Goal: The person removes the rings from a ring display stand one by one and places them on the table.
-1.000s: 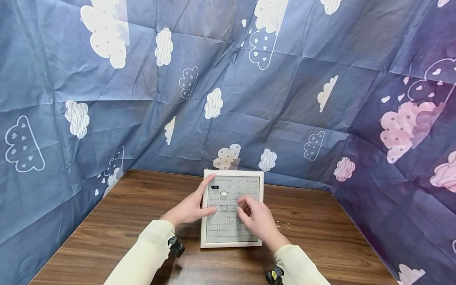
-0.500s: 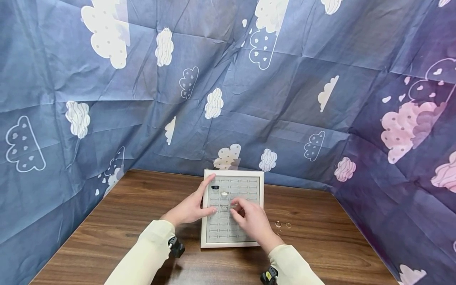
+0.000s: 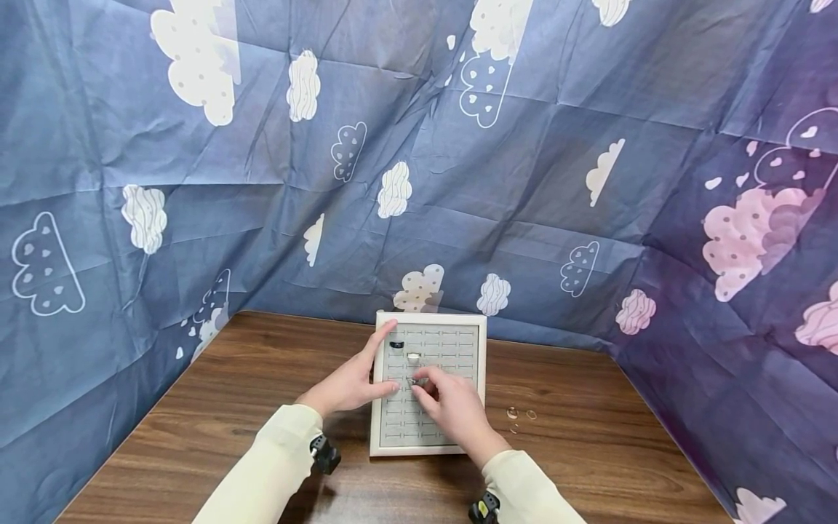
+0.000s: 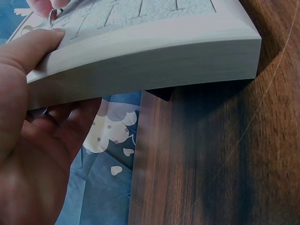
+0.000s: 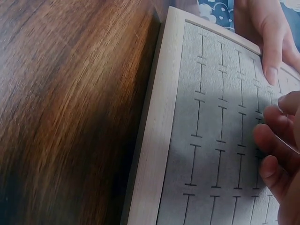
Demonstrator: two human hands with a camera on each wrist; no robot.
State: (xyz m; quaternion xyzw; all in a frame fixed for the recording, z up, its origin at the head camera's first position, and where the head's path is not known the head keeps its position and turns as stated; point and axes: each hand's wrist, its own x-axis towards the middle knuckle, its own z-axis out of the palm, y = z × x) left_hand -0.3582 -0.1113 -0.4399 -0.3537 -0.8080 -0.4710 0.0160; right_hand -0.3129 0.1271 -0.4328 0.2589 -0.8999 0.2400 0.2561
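A white-framed ring tray (image 3: pixel 484 364) with a grey slotted pad lies on the wooden table. My left hand (image 3: pixel 350 384) grips its left edge, with the thumb (image 4: pixel 37 44) on top of the rim and the fingers against the side. My right hand (image 3: pixel 419 383) hovers over the pad's middle left and pinches a small silver ring (image 3: pixel 412 380) at a slot. That same ring (image 4: pixel 52 15) shows at the top of the left wrist view. A black ring (image 3: pixel 396 344) and a silver ring (image 3: pixel 413 357) sit in slots farther back.
Two or three small loose rings (image 3: pixel 513 413) lie on the table (image 3: pixel 229 407) to the right of the tray. A blue cloud-print cloth (image 3: pixel 419 182) hangs behind and on both sides. The tray's side wall (image 4: pixel 150 51) stands thick above the wood.
My right hand has moved left across the pad with the pinched ring, from the tray's right-middle to the middle-left column. The left hand and tray have stayed put.
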